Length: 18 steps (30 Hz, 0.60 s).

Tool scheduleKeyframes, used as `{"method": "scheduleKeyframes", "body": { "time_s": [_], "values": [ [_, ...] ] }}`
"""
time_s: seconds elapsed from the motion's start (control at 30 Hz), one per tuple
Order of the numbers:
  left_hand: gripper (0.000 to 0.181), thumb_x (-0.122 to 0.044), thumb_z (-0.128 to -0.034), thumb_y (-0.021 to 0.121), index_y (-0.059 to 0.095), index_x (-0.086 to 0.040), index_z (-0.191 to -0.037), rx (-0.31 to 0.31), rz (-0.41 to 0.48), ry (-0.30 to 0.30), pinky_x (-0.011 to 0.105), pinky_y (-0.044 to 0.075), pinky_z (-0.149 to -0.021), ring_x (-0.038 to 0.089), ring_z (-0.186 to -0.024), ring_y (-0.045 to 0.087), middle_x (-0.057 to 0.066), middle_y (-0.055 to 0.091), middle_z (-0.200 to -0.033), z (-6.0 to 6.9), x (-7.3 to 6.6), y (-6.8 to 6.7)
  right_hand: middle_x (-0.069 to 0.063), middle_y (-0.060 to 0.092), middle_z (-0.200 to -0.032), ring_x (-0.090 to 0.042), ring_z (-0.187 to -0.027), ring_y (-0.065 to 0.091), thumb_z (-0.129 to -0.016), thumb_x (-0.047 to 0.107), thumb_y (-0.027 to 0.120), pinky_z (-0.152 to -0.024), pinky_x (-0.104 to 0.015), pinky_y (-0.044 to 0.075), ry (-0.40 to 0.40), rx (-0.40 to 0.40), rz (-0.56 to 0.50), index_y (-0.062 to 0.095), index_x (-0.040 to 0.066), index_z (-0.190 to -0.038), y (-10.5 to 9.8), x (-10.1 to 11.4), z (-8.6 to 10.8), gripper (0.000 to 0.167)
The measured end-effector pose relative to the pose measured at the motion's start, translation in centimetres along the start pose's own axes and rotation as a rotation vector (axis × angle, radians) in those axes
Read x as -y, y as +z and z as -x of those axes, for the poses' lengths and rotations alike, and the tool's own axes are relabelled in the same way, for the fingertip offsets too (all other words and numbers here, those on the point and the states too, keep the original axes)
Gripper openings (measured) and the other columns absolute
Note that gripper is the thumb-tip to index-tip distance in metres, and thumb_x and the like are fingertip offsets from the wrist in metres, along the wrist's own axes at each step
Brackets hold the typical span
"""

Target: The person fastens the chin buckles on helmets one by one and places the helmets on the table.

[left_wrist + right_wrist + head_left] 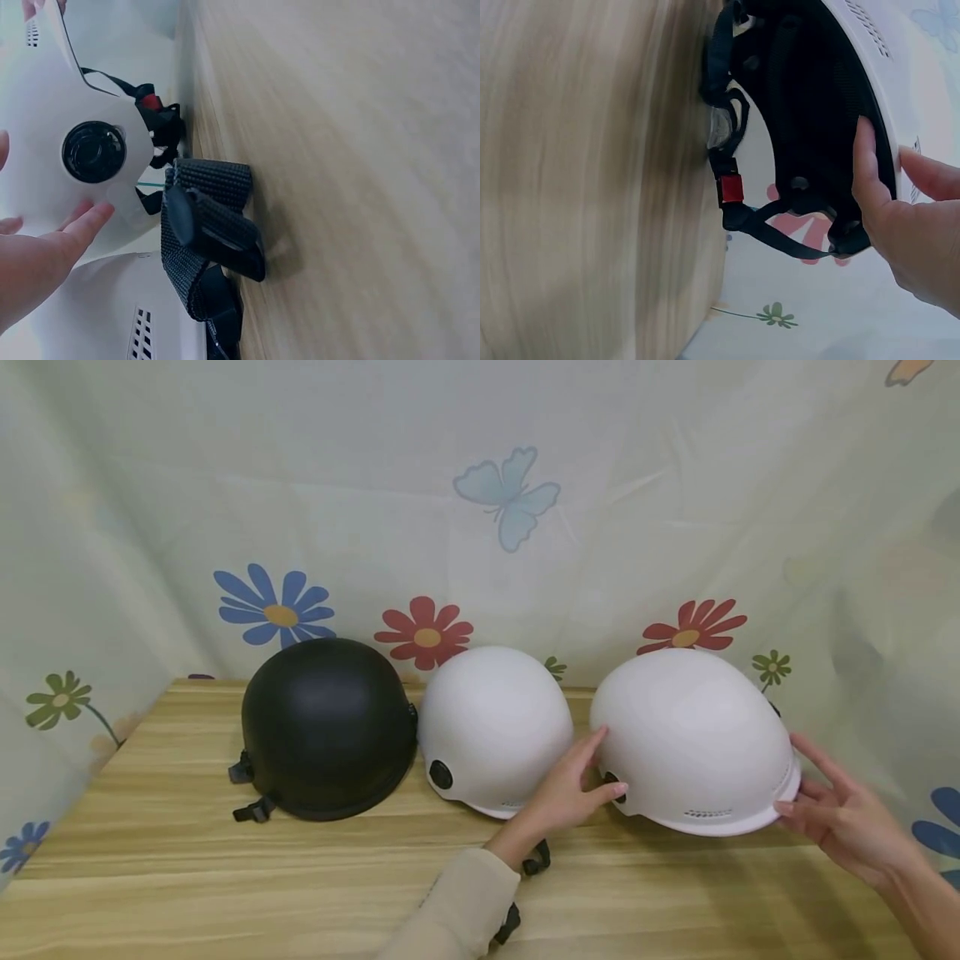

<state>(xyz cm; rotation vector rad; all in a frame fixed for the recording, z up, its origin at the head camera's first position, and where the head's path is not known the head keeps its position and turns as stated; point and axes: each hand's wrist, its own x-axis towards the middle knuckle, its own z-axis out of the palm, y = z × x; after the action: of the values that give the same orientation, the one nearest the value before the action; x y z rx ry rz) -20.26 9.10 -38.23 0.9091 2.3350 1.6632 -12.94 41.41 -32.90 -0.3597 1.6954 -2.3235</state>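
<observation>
A white helmet (pixel 686 727) on the right is held a little above the wooden table, its chin strap hanging beneath. My right hand (pixel 847 818) pinches its brim at the right end; the right wrist view shows the thumb outside and fingers (pixel 868 169) under the rim. At the other end, my left hand (pixel 566 789) touches the shell with extended fingers, near the round black side knob (pixel 94 152). The red buckle (pixel 731 189) and black lining (pixel 810 97) show from below. Just left of it sits a second white helmet (pixel 495 718), partly behind my left hand.
A black helmet (pixel 326 727) stands at the left of the wooden table (pixel 300 885). Black strap ends (pixel 507 922) stick out in front of the middle helmet, beside my left sleeve (pixel 457 906). A flower-printed curtain (pixel 360 527) hangs close behind.
</observation>
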Motion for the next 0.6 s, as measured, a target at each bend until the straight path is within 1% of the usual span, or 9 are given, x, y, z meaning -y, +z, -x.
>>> {"method": "scheduleKeyframes", "body": {
  "time_s": [0.13, 0.23, 0.3, 0.37, 0.4, 0.47, 0.5, 0.53, 0.6],
  "values": [
    [0.074, -0.032, -0.0867, 0.063, 0.02, -0.021, -0.146, 0.01, 0.001, -0.014, 0.027, 0.044, -0.088, 0.022, -0.119, 0.044, 0.001, 0.025, -0.147, 0.1, 0.2, 0.1, 0.001, 0.059, -0.115, -0.024, -0.099, 0.06, -0.086, -0.024, 0.033, -0.08, -0.037, 0.05, 0.025, -0.034, -0.029, 0.005, 0.033, -0.147, -0.1, -0.5, 0.1, 0.088],
    [0.074, -0.032, -0.0865, 0.063, 0.02, -0.022, -0.146, 0.021, 0.014, -0.024, 0.031, 0.044, -0.09, 0.024, -0.12, 0.044, 0.001, 0.026, -0.147, 0.1, 0.2, 0.2, 0.006, 0.058, -0.112, -0.021, -0.098, 0.06, -0.086, -0.023, 0.035, -0.079, -0.037, 0.051, 0.049, -0.092, -0.021, -0.002, 0.033, -0.146, -0.2, -1.0, 0.1, 0.091],
    [0.074, -0.033, -0.0863, 0.063, 0.021, -0.022, -0.146, 0.026, 0.02, -0.033, 0.033, 0.044, -0.091, 0.024, -0.121, 0.043, 0.002, 0.026, -0.147, 0.2, 0.2, 0.2, 0.004, 0.054, -0.114, -0.017, -0.097, 0.06, -0.085, -0.022, 0.038, -0.078, -0.037, 0.051, 0.07, -0.156, 0.02, -0.005, 0.032, -0.146, -0.1, -1.3, 0.0, 0.093],
    [0.074, -0.033, -0.0862, 0.063, 0.021, -0.023, -0.146, 0.026, 0.023, -0.04, 0.034, 0.043, -0.092, 0.025, -0.122, 0.042, 0.002, 0.027, -0.146, 0.2, 0.3, 0.3, -0.013, 0.043, -0.124, -0.014, -0.096, 0.06, -0.085, -0.022, 0.041, -0.078, -0.037, 0.051, 0.088, -0.213, 0.074, -0.009, 0.03, -0.146, 0.1, -1.7, 0.0, 0.094],
    [0.074, -0.033, -0.0863, 0.063, 0.021, -0.023, -0.146, 0.025, 0.024, -0.041, 0.034, 0.043, -0.092, 0.025, -0.123, 0.042, 0.002, 0.026, -0.147, 0.2, 0.3, 0.3, -0.015, 0.041, -0.123, -0.012, -0.095, 0.06, -0.084, -0.022, 0.042, -0.078, -0.037, 0.051, 0.097, -0.238, 0.093, -0.01, 0.029, -0.146, 0.2, -1.9, -0.1, 0.095],
    [0.074, -0.033, -0.0863, 0.063, 0.021, -0.023, -0.146, 0.022, 0.026, -0.046, 0.034, 0.043, -0.092, 0.025, -0.123, 0.041, 0.002, 0.026, -0.147, 0.1, 0.4, 0.3, -0.032, 0.018, -0.131, -0.011, -0.094, 0.06, -0.084, -0.021, 0.043, -0.078, -0.037, 0.051, 0.117, -0.282, 0.121, -0.01, 0.029, -0.146, 0.4, -2.2, -0.2, 0.095],
    [0.074, -0.033, -0.0864, 0.063, 0.021, -0.023, -0.146, 0.021, 0.028, -0.047, 0.034, 0.043, -0.092, 0.025, -0.123, 0.041, 0.002, 0.026, -0.147, 0.1, 0.5, 0.3, -0.036, 0.012, -0.134, -0.01, -0.093, 0.06, -0.084, -0.021, 0.043, -0.079, -0.037, 0.051, 0.126, -0.296, 0.123, -0.01, 0.029, -0.146, 0.5, -2.3, -0.2, 0.096],
    [0.074, -0.033, -0.0865, 0.063, 0.021, -0.023, -0.146, 0.02, 0.032, -0.049, 0.034, 0.043, -0.092, 0.025, -0.123, 0.041, 0.002, 0.026, -0.147, 0.1, 0.5, 0.3, -0.039, -0.004, -0.135, -0.009, -0.093, 0.06, -0.084, -0.021, 0.043, -0.079, -0.037, 0.05, 0.133, -0.305, 0.132, -0.01, 0.03, -0.145, 0.6, -2.4, -0.3, 0.096],
    [0.073, -0.032, -0.0866, 0.063, 0.021, -0.022, -0.146, 0.018, 0.035, -0.054, 0.033, 0.043, -0.092, 0.025, -0.124, 0.04, 0.002, 0.026, -0.147, 0.1, 0.5, 0.3, -0.04, -0.012, -0.136, -0.008, -0.091, 0.06, -0.084, -0.021, 0.043, -0.079, -0.037, 0.05, 0.144, -0.317, 0.136, -0.01, 0.031, -0.145, 0.8, -2.6, -0.4, 0.096]
  ]
}}
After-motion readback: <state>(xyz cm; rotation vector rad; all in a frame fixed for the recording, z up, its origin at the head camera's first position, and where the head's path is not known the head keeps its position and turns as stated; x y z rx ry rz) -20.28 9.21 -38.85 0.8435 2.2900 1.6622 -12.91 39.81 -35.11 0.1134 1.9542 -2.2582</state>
